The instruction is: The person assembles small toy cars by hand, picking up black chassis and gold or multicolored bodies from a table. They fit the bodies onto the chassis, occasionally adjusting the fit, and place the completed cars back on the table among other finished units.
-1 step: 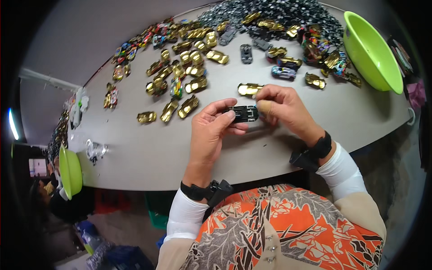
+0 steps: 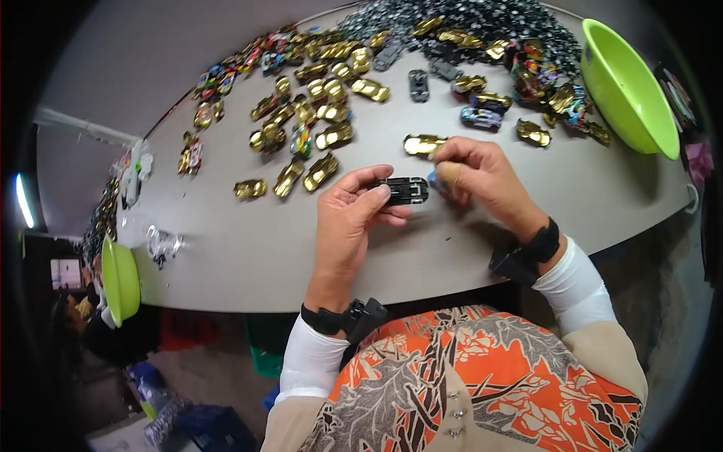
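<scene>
My left hand (image 2: 354, 207) is closed around a black toy car chassis (image 2: 409, 190), held level above the table with the thumb pressed on its left part. Just right of it, a little apart, my right hand (image 2: 473, 175) is closed in a pinch. A small blue piece (image 2: 433, 178) shows at its fingertips; its kind is too hidden to tell. Behind the right hand lies a gold toy car body (image 2: 423, 145). Farther off, a dark chassis (image 2: 419, 86) rests on the table.
Many gold car bodies (image 2: 334, 136) lie at centre left. Multicoloured cars (image 2: 226, 75) line the far left edge, and small dark parts (image 2: 489, 22) are heaped at the back. Green basins stand at right (image 2: 633, 90) and left (image 2: 120, 282). A clear plastic piece (image 2: 163, 242) lies at left.
My right hand has drawn slightly away from the chassis, opening a gap, and the blue piece shows more. The left hand keeps its hold. The whole view has shifted slightly.
</scene>
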The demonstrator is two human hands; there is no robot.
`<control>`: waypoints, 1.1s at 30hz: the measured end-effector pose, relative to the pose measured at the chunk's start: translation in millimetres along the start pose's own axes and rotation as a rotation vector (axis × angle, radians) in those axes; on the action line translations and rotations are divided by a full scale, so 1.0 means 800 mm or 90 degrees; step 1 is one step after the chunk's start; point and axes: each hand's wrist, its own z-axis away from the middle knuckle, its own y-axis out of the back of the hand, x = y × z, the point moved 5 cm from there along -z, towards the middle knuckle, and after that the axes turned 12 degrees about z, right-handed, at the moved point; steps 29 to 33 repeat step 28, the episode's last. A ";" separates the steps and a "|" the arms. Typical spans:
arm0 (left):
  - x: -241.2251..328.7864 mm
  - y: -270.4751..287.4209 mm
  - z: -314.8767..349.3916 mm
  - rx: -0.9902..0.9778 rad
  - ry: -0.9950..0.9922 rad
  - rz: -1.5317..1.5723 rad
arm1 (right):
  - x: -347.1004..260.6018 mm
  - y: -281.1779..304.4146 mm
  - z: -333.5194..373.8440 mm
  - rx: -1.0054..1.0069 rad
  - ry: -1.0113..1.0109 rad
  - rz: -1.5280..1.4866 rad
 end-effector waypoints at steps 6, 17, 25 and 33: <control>0.030 0.082 0.071 0.138 0.001 -0.301 | 0.003 0.004 0.000 -0.005 0.054 0.005; 0.047 0.097 0.104 0.185 -0.330 -0.679 | 0.004 0.024 -0.007 0.048 0.112 0.057; 0.017 0.041 0.087 0.133 -0.334 -0.683 | 0.005 0.023 -0.009 0.053 0.106 0.037; 0.022 0.036 0.080 0.102 -0.332 -0.704 | 0.006 0.026 -0.009 0.050 0.104 0.038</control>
